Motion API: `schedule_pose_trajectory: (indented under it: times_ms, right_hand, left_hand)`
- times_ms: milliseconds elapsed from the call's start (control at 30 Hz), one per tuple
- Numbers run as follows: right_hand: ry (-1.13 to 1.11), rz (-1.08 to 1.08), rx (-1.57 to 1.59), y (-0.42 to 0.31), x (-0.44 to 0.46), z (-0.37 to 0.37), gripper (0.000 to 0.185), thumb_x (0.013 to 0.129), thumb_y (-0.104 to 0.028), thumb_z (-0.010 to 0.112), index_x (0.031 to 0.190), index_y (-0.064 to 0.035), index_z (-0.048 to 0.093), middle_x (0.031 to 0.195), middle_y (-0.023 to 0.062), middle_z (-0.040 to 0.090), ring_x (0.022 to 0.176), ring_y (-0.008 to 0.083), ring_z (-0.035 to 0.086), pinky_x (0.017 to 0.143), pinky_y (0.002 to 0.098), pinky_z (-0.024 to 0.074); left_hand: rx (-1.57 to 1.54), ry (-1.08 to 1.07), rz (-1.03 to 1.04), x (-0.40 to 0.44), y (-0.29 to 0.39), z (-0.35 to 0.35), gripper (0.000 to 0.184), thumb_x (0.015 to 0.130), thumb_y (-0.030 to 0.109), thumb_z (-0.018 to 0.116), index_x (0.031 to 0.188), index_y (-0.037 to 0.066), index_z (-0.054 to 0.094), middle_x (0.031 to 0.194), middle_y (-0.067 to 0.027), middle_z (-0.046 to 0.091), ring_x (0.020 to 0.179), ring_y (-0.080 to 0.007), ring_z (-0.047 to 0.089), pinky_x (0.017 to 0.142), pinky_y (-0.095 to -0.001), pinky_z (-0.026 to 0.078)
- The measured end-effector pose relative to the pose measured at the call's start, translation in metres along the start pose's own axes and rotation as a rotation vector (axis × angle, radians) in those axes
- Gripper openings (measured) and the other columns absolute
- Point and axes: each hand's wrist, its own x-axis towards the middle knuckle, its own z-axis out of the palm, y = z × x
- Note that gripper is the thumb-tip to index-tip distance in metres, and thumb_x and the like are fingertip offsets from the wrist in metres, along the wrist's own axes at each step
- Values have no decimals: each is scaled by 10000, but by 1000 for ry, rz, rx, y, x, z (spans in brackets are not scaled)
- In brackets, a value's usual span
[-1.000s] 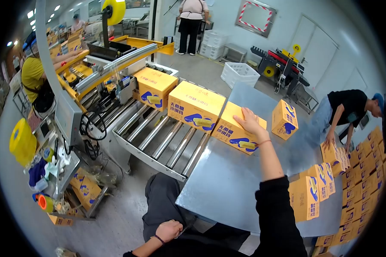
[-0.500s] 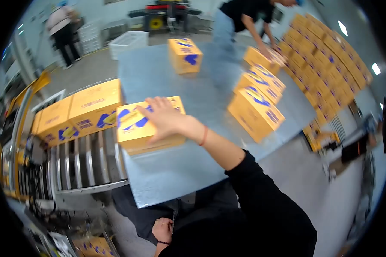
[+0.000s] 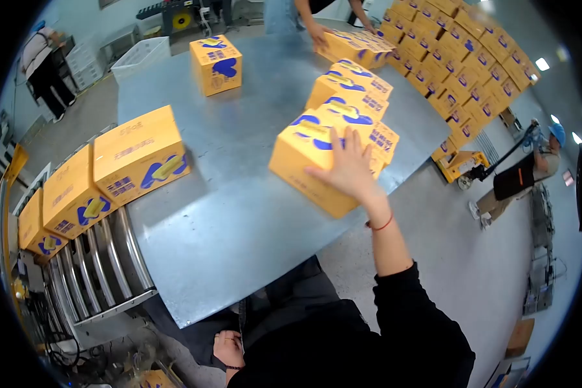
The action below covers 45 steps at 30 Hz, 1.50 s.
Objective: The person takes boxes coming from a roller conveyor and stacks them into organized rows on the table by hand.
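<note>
My right hand [image 3: 350, 168] lies spread over the top of a yellow carton [image 3: 304, 166] with blue print, its fingers stretched out across the lid. This carton stands against other yellow cartons [image 3: 352, 77] in a row on the right side of the metal table [image 3: 233, 226]. Low in the view, my left hand [image 3: 229, 348] rests curled at my lap, away from the cartons; nothing shows in it. Near the table's left edge, a yellow carton [image 3: 142, 155] sits at the end of the roller conveyor [image 3: 100, 265], with more cartons [image 3: 77, 191] behind it.
A single carton [image 3: 216, 66] stands at the far side of the table. A co-worker's hands [image 3: 320, 35] touch another carton [image 3: 355, 48]. Stacked cartons [image 3: 462, 71] rise at the right back, near a yellow pallet jack [image 3: 462, 167] and a person [image 3: 530, 168]. A white crate [image 3: 142, 58] stands behind.
My right hand has moved right with the carton from the table's left side to the row on the right. The conveyor cartons have come forward, and my view has shifted right.
</note>
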Motion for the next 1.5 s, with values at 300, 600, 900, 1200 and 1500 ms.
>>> schedule_pose_trajectory:
  times_ms: [300, 600, 900, 1200, 1500]
  right_hand:
    - [-91, 60, -31, 40, 123, 15, 1055, 784, -672, 707, 1563, -58, 346, 1593, 291, 275, 1512, 433, 219, 1149, 673, 220]
    - [174, -809, 505, -234, 159, 56, 656, 893, -456, 705, 1387, -46, 571, 1470, 177, 517, 1417, 337, 422, 1161, 584, 285]
    - [-196, -671, 441, -356, 138, 26, 622, 871, -485, 721, 1293, -38, 633, 1378, 170, 581, 1331, 343, 483, 1114, 557, 333]
    - [-117, -1118, 267, -292, 0, -2, 912, 729, -541, 793, 1465, -102, 478, 1412, 256, 456, 1314, 438, 426, 1104, 557, 345]
    - [5, -646, 130, -190, 46, 14, 998, 759, -620, 736, 1542, -107, 391, 1505, 270, 384, 1362, 439, 382, 1133, 560, 283]
  left_hand:
    - [-7, 93, -28, 6, 13, -9, 155, 706, 1, 673, 716, 148, 626, 744, -39, 606, 718, -266, 607, 636, -380, 501]
    - [-48, 73, -25, 5, 14, -15, 138, 715, 11, 692, 740, 134, 636, 734, -45, 605, 730, -263, 622, 645, -382, 510]
    - [-12, 92, -78, 1, 15, -16, 95, 736, 59, 681, 732, 143, 636, 739, -29, 592, 744, -242, 625, 641, -367, 516]
    - [-56, 53, -5, 8, 6, -20, 100, 759, 76, 673, 753, 154, 611, 719, -28, 569, 717, -229, 618, 618, -362, 519]
    - [-16, 91, -48, 9, 11, -14, 99, 753, 79, 668, 736, 160, 615, 739, -7, 590, 731, -210, 625, 635, -343, 527]
